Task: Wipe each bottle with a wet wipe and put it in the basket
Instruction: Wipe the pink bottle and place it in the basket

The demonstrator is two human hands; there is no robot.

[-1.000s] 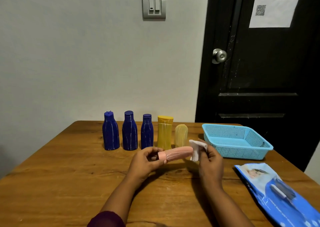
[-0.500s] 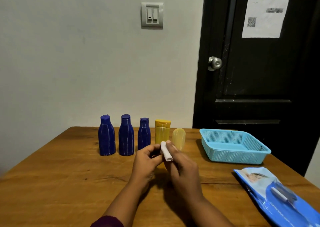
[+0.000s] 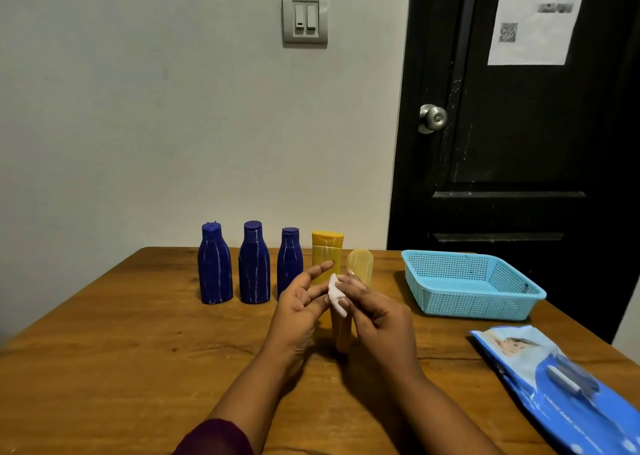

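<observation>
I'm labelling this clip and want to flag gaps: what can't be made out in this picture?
All in the head view:
- Bottle between the hands: its top is hidden by the wet wipe and the right hand.
- Left hand: its thumb is hidden, so its grip is unclear.
- Small yellow bottle: its base is behind the fingers.
- Wipes pack: cut off by the right and bottom edges.
- Paper on the door: top cut off, print too small.

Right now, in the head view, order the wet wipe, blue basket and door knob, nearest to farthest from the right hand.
1. wet wipe, pinched by the right hand.
2. blue basket, to its right.
3. door knob, far back.
</observation>
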